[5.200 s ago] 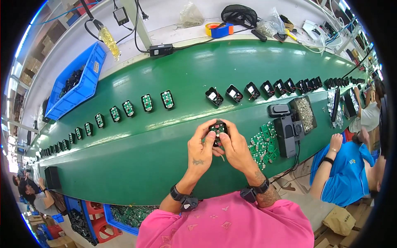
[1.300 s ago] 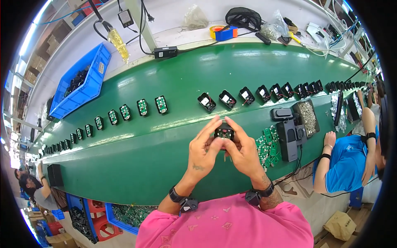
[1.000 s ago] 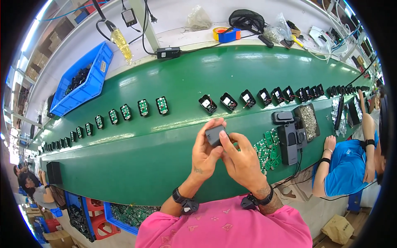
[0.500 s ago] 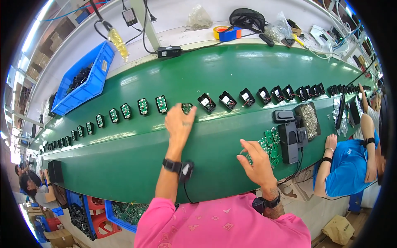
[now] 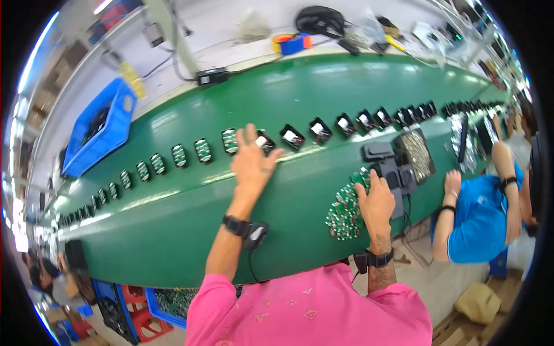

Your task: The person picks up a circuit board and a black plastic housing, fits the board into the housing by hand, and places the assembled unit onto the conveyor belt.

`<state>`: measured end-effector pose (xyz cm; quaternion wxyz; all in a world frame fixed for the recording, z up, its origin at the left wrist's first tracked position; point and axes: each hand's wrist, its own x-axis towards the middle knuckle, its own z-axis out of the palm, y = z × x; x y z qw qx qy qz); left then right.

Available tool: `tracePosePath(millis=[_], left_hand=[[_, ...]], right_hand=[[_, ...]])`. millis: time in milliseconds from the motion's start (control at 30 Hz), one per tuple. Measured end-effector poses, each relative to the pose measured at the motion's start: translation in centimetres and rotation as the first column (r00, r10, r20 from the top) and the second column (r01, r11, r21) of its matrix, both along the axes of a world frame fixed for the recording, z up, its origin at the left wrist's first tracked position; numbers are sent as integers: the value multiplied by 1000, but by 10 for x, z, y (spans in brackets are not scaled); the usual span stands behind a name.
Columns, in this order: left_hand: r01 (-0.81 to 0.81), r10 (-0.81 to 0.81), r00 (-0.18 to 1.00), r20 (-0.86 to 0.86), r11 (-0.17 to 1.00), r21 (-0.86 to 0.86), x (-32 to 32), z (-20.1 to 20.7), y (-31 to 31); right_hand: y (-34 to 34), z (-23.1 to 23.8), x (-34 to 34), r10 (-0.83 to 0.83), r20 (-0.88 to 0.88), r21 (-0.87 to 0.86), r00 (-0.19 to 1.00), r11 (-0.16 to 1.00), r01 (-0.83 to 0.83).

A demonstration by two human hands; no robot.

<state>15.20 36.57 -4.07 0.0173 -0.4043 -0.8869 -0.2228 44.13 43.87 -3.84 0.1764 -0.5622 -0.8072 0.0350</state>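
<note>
My left hand (image 5: 252,164) is open, fingers spread, over the row of small black cases. Its fingertips lie beside a case with a green circuit board (image 5: 229,140) in it. Partly behind that hand is a black case (image 5: 265,142) with a white part and no green board showing. My right hand (image 5: 376,202) reaches onto a loose pile of small green circuit boards (image 5: 345,213), thumb and fingers apart at its upper right edge. Whether its fingertips touch a single board is hard to make out.
More black cases (image 5: 319,130) with wires run to the right, and board-filled ones (image 5: 179,155) to the left. Grey devices (image 5: 378,151) and a tray of small metal parts (image 5: 416,155) stand right of the pile. A blue crate (image 5: 101,127) is far left. A blue-shirted person (image 5: 482,219) sits at right.
The view has shifted, so the bench things appear further left. My left hand has spread its fingers, leaving a green board in the case. My right hand has moved onto the board pile.
</note>
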Motion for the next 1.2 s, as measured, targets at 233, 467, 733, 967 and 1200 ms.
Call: tracePosePath(millis=[233,467,733,967,1200], left_hand=[[5,-40,992,123,962,273,-1,-52,11],[-373,-574,246,781,688,623,39,-18,-49],[-180,-491,323,809,808,562,80,-8,-68],[37,-604,473,641,741,671,105,-1,-60],[165,-616,617,490,710,685,100,-5,-63]], right_hand=[[14,-24,-4,143,101,-40,985,989,-140],[16,-16,11,319,-32,251,947,920,-301],[-12,13,-21,-208,-867,-473,452,629,-617],[-35,31,-33,-306,-902,-406,305,358,-841],[-45,29,-42,40,-884,-387,466,498,-776]])
